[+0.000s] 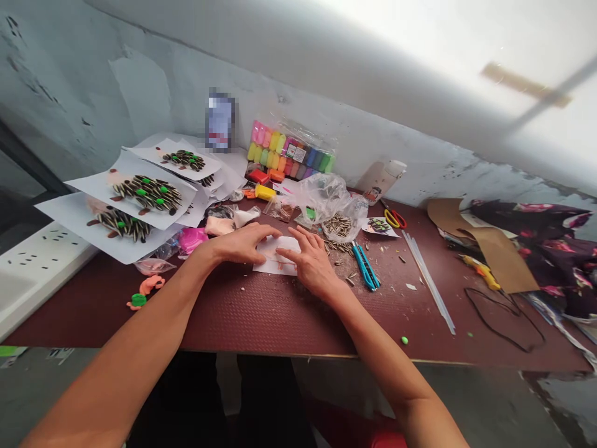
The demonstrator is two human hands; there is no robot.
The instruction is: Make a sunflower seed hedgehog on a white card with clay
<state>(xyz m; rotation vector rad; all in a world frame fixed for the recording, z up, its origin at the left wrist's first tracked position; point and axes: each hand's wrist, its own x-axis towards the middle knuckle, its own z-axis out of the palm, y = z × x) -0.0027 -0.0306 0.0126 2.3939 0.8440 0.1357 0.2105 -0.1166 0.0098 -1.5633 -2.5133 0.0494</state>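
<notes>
A small white paper (273, 266) with faint orange drawn lines lies on the dark red table in front of me. My left hand (245, 242) rests at its left side, fingers apart and reaching over the paper's far edge. From the right, my right hand (312, 258) lies over the paper with fingers spread. Parts of the sheet are hidden under both hands. Beyond my right hand a clear plastic bag (321, 196) stands by a pile of sunflower seeds (338, 227). Close to that hand lies a teal utility knife (366, 266).
Seed-covered hedgehog pictures (144, 196) are stacked at left, near a white power strip (28, 274). A coloured clay pack (291, 152) leans on the wall. Scissors (395, 218), glue sticks (429, 283) and a yellow glue gun (485, 274) with a cord lie at right.
</notes>
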